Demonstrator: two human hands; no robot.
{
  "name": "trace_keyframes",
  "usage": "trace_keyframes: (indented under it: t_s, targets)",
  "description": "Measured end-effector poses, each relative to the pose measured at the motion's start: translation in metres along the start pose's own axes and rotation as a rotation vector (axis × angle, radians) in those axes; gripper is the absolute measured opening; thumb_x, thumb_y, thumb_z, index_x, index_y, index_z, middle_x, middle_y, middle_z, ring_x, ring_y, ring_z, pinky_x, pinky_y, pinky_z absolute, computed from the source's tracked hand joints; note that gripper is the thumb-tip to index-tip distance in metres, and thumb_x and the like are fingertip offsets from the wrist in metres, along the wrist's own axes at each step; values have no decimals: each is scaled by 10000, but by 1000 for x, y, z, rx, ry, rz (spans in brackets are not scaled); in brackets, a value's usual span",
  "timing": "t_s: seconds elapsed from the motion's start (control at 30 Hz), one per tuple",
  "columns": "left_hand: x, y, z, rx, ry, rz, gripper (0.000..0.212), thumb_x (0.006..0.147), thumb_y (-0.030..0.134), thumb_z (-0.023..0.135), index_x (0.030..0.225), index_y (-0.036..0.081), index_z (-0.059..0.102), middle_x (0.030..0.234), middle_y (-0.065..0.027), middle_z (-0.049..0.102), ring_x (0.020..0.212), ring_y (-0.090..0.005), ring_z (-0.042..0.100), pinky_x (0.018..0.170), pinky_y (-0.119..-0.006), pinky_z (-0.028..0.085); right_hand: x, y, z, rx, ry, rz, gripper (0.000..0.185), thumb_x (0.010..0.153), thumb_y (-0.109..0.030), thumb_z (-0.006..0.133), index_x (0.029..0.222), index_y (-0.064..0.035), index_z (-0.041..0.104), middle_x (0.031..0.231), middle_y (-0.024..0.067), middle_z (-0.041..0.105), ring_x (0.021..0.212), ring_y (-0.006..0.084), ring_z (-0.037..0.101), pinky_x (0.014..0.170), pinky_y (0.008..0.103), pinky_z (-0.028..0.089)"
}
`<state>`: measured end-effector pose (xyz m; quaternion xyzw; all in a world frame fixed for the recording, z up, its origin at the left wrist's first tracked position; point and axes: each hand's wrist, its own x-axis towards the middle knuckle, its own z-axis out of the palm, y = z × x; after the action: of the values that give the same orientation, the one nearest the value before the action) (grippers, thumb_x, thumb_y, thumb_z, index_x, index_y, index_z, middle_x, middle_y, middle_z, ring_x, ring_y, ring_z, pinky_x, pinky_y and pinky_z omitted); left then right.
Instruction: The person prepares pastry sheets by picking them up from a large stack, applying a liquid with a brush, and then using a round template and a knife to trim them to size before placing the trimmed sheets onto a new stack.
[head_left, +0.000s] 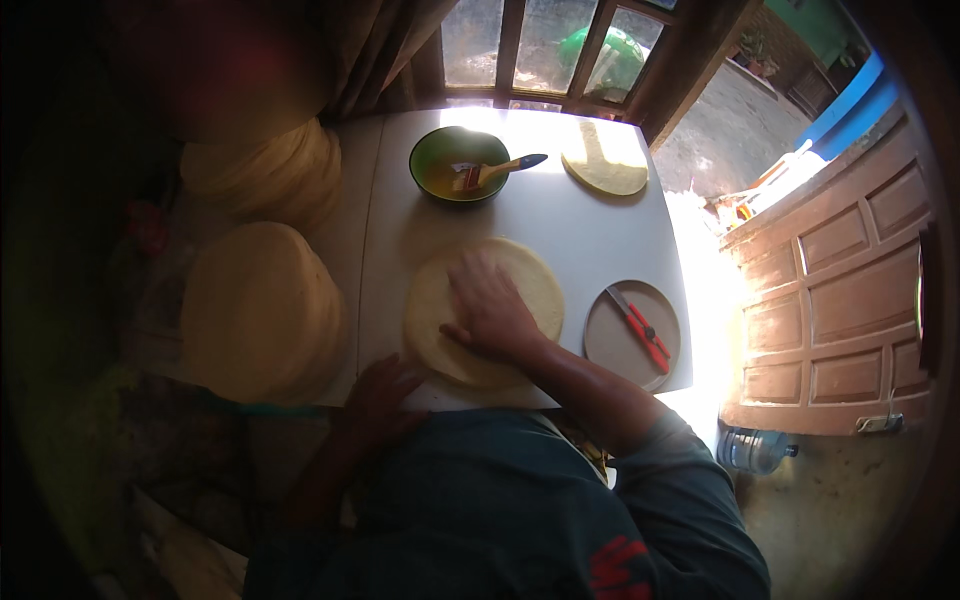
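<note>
My right hand (491, 307) lies palm down, fingers apart, on a pale round disc (525, 281) that looks like dough or flatbread. The hand is slightly blurred and covers the disc's middle. At the table's near edge rests my left hand (386, 386), empty, just left of the disc. Beyond the disc stands a green bowl (429, 169) with some yellowish liquid. A flat paintbrush (491, 174) leans in it, its dark-tipped handle over the right rim. To the right, a red-handled utility knife (641, 330) lies on a round grey plate (607, 352).
Two tall stacks of similar discs, a near stack (251, 307) and a far stack (262, 172), stand at the left. Another disc (619, 176) lies at the white table's (592, 232) far right corner. A panelled wooden door (840, 300) and a water bottle (752, 450) are at right.
</note>
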<state>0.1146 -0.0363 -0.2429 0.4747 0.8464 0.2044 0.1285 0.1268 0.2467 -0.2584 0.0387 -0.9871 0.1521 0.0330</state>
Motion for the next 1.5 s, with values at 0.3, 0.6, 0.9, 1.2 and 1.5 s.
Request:
trace_keyframes:
  t_s: [0.3, 0.6, 0.9, 1.2, 1.5]
  targets:
    - [-41, 18, -24, -668, -230, -268, 420, 947, 247, 684, 1329, 79, 636, 1299, -178, 642, 1213, -318, 610, 1076, -415, 458, -12, -9, -18, 100, 59, 49, 612, 943, -401, 649, 1433, -57, 522, 1532, 232, 434, 1453, 409, 359, 1203, 524, 261]
    - [-102, 28, 8, -793, -498, -916, 368, 1049, 227, 528, 1345, 19, 590, 1269, -186, 636, 1191, -303, 608, 1056, -418, 462, -179, 9, -66, 812, -557, 423, 355, 977, -223, 622, 1257, -7, 653, 1201, 204, 687, 1186, 338, 631, 1040, 431, 469]
    - [-116, 11, 15, -416, -559, -970, 418, 1101, 291, 377, 1339, 7, 572, 1313, -177, 600, 1207, -294, 575, 1044, -427, 449, -206, 2, -28, 809, -526, 669, 335, 986, -232, 591, 1207, 11, 654, 1106, 215, 702, 1068, 315, 672, 948, 412, 504]
    - [-114, 22, -14, -1102, 276, -1295, 442, 1081, 327, 406, 1356, 16, 556, 1232, -139, 607, 1134, -248, 569, 999, -421, 455, -196, -15, -61, 688, 39, 566, 187, 1018, -173, 544, 1098, -20, 617, 978, 109, 675, 940, 189, 657, 868, 336, 510]
    - [-117, 11, -38, -272, -515, -648, 469, 1046, 320, 536, 1428, 47, 532, 1276, -109, 620, 1158, -263, 596, 1033, -439, 463, -193, -9, -83, 792, -392, 389, 405, 1026, -340, 570, 1241, 2, 588, 1102, 168, 673, 1087, 292, 645, 987, 398, 492]
